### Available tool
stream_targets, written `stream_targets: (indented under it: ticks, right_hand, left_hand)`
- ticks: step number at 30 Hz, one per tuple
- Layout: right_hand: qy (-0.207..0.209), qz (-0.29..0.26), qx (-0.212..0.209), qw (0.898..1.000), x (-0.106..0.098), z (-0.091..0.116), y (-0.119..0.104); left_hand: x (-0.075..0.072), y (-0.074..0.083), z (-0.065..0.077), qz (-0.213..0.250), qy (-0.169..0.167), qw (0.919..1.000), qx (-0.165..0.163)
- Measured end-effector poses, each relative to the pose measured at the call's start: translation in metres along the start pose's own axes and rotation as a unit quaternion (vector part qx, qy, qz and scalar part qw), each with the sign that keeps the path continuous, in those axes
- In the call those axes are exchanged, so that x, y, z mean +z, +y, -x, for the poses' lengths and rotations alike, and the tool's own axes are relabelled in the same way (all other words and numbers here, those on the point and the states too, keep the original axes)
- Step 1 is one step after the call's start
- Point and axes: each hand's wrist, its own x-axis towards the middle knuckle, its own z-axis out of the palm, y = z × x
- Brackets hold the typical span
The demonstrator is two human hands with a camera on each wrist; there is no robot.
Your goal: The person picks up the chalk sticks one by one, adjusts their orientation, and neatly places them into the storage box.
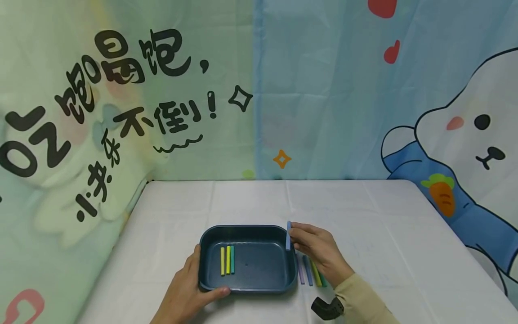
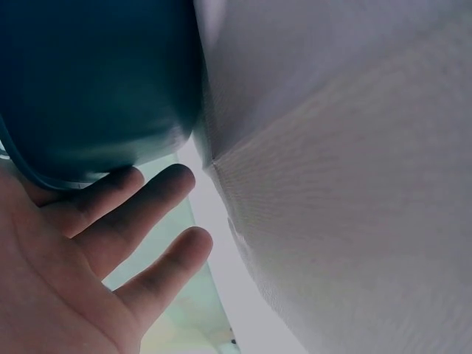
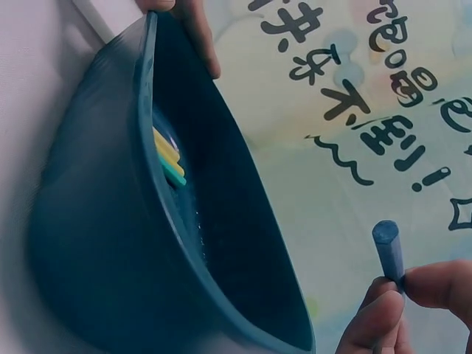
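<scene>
My right hand [image 1: 317, 247] pinches a blue chalk stick [image 1: 288, 236] upright between thumb and fingers over the right end of the dark blue tray [image 1: 267, 290]. In the right wrist view this chalk stick [image 3: 391, 254] shows its round flat end. My left hand [image 1: 190, 283] holds the tray's near left corner, thumb at the front rim and fingers along the left side. Its lower fingers [image 2: 140, 221] spread out beside the tray wall in the left wrist view. Inside the tray lie two yellow chalk sticks [image 1: 222, 261] and one teal chalk stick [image 1: 232, 259], side by side.
Several more chalk sticks, among them a purple one [image 1: 301, 270] and a blue one [image 1: 308, 271], lie on the white tablecloth [image 1: 182, 207] right of the tray, partly under my right hand. A black wrist mount [image 1: 327, 309] sits by the right sleeve. A printed curtain [image 1: 315, 90] hangs behind.
</scene>
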Motion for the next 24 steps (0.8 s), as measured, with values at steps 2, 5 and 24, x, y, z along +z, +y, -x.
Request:
stream_targets:
  ticks: [2,5,24]
  right_hand:
    - [-0.001,0.002,-0.005,1.0,0.002,0.0,0.0]
    - [-0.004,0.007,-0.014,1.0,0.006,0.0,0.0]
    - [-0.008,0.011,-0.026,1.0,0.038,-0.008,0.009]
  left_hand:
    - [0.0,0.0,0.0,-0.002,0.001,1.0,0.003]
    - [-0.001,0.001,0.0,-0.006,0.001,1.0,0.006]
    - [0.0,0.0,0.0,-0.002,0.001,1.0,-0.002]
